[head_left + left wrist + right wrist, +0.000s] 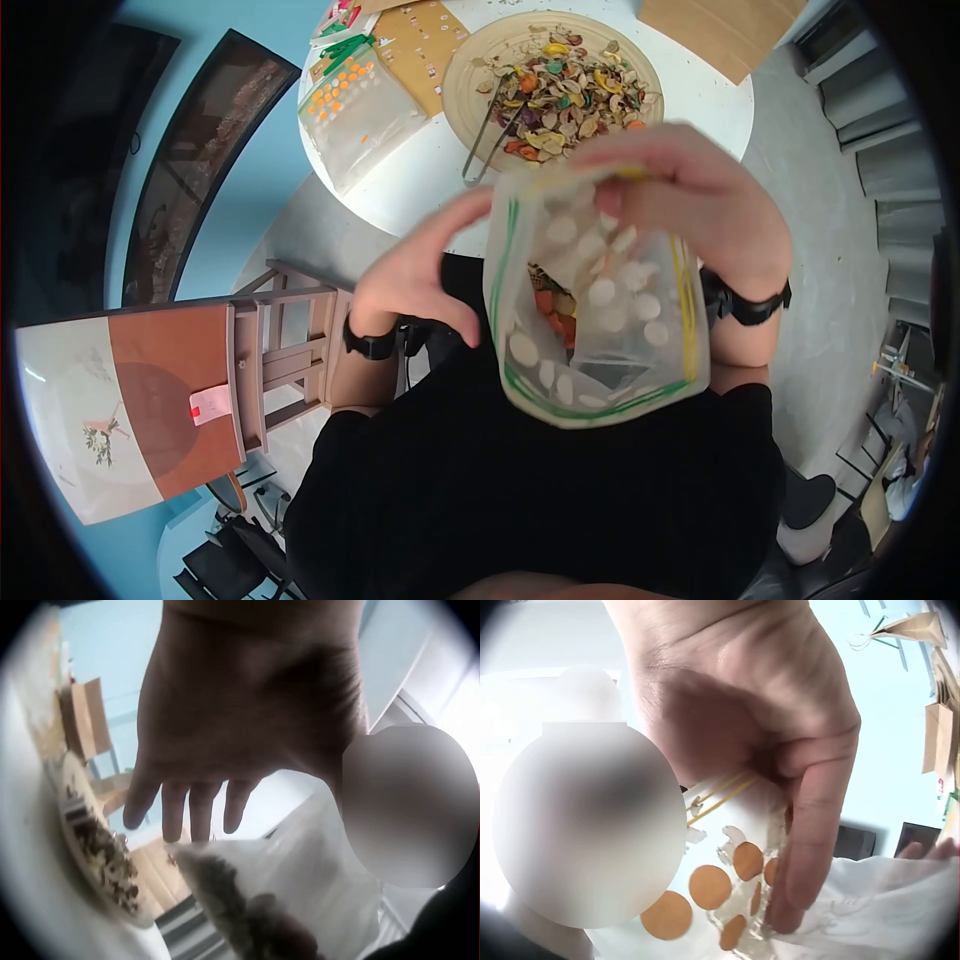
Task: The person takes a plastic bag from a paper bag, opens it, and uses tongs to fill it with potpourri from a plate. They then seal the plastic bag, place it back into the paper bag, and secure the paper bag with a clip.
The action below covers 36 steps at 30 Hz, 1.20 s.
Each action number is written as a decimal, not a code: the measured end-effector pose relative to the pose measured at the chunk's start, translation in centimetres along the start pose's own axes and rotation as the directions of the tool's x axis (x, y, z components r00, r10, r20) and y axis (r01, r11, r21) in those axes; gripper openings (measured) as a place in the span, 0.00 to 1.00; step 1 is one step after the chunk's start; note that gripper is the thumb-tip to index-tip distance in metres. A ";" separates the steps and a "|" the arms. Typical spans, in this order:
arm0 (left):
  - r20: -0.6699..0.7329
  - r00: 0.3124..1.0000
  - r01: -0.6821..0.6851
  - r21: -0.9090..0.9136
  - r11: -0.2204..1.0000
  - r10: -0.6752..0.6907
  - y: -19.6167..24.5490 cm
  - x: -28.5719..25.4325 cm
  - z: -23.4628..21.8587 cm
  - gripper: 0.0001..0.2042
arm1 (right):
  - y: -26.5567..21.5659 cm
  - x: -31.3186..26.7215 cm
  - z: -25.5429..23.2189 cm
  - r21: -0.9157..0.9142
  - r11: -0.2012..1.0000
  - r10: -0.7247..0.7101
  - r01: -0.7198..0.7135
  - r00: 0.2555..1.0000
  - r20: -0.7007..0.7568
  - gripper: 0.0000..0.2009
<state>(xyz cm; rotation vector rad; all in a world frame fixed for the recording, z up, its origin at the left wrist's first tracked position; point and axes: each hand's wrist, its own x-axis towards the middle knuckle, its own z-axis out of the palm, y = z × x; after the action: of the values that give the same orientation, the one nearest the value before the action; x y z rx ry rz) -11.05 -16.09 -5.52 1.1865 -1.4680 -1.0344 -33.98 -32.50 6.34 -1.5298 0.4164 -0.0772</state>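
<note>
A translucent bag (600, 330) with pale dots and green and yellow seal lines hangs open at its mouth, dried pieces (556, 308) inside. My right hand (700, 200) grips its upper edge; in the right wrist view the fingers of that hand (810, 817) curl over the bag (735, 825), whose dots look orange. Left of the bag, my left hand (425, 270) is spread, thumb and fingers apart, holding nothing. The left wrist view shows the fingers of the left hand (247, 727) extended above the bag (322, 877), with dark contents low in it.
On the white round table (375, 190), a round tray (460, 80) holds mixed dried pieces, with metal tongs (478, 140) at its left side. A second dotted bag (365, 120) lies left of it, a brown paper bag (715, 35) at the right. A framed picture (170, 400) stands left.
</note>
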 end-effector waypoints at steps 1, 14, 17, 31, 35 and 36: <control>0.031 0.998 0.059 -0.073 0.996 -0.057 -0.4 0.2 1.3 0.51 | -0.3 0.2 0.0 0.082 0.995 0.052 -0.048 0.998 -0.045 0.17; 0.098 0.973 0.233 -0.436 0.869 -0.211 -0.8 0.8 2.4 0.32 | -3.6 1.6 -3.1 0.175 0.982 0.017 0.075 0.879 -0.477 0.16; -0.167 0.972 0.007 -0.683 0.730 -0.165 -2.7 0.9 3.4 0.30 | 1.7 2.9 -4.8 0.355 0.829 -0.174 0.432 0.803 -0.570 0.20; -0.136 0.873 0.299 -0.609 0.734 -0.469 -1.8 6.1 2.3 0.29 | 12.4 1.6 -2.5 -0.043 0.988 -0.151 0.150 0.860 -0.487 0.24; -0.193 0.855 0.403 -0.333 0.852 -0.481 -0.2 6.4 0.6 0.33 | 9.8 3.2 -4.5 -0.169 0.968 -0.244 0.185 0.843 -0.478 0.19; -0.182 0.855 0.427 -0.283 0.859 -0.485 0.5 6.6 -0.1 0.34 | 9.0 3.7 -5.0 -0.226 0.950 -0.301 0.217 0.830 -0.469 0.17</control>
<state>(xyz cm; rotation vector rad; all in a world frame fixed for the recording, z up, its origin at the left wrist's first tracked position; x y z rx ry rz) -11.57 -22.55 -3.98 1.4717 -0.8515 -1.2844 -33.94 -37.89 -3.17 -1.7183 0.6332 -0.6846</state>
